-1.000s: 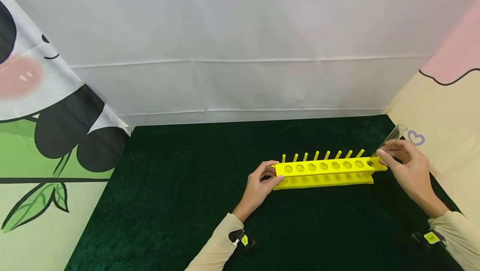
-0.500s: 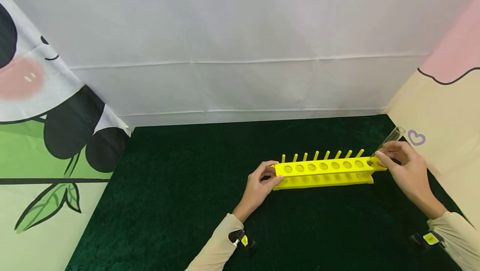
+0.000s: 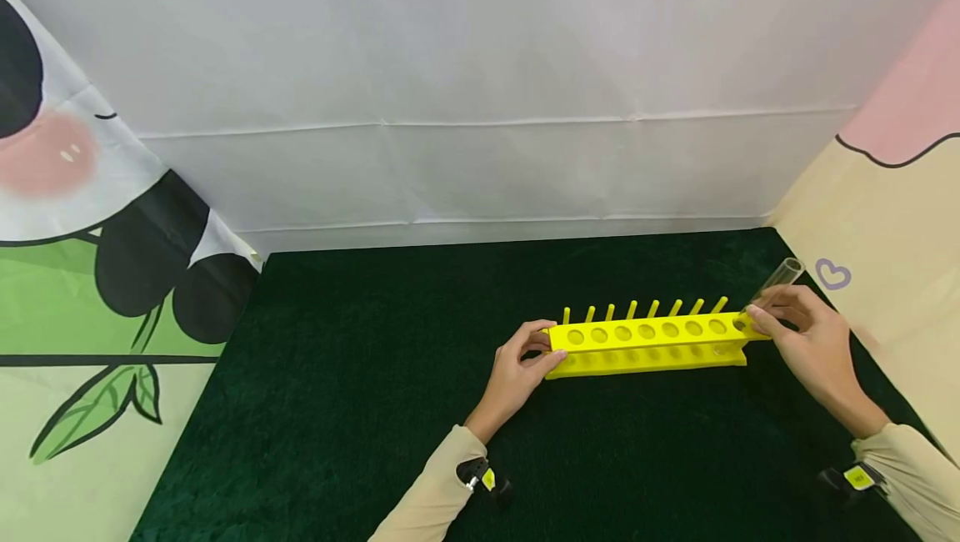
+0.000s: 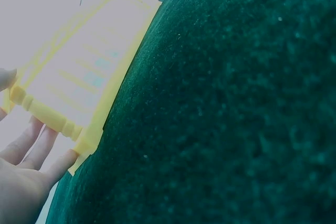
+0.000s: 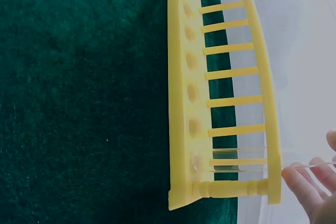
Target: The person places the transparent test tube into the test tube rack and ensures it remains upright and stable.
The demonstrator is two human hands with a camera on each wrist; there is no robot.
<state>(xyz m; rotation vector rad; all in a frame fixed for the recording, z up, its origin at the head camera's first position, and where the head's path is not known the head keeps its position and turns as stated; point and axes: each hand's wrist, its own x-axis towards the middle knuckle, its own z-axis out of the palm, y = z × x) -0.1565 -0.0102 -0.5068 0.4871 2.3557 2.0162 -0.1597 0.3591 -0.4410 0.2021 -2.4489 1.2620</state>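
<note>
A yellow test tube rack (image 3: 645, 346) stands on the right half of the table, its row of drying pegs along the far side. My left hand (image 3: 517, 371) grips the rack's left end, thumb at the front edge and fingers around the end post (image 4: 50, 116). At the opposite end, my right hand (image 3: 813, 350) pinches a clear glass test tube (image 3: 783, 273) near its upper part. The tube passes through the rightmost hole and leans right in the head view. In the right wrist view, its lower part (image 5: 226, 153) reaches down to the bottom plate.
Dark green cloth (image 3: 390, 392) covers the table. A white sheet (image 3: 480, 83) hangs behind it, and printed cloths border the left (image 3: 52, 275) and right (image 3: 900, 275) sides. The table's right edge runs close by the right hand.
The test tube's mouth has sunk slightly and shifted left, and the right hand has moved a little left with it. My left hand keeps its grip on the rack.
</note>
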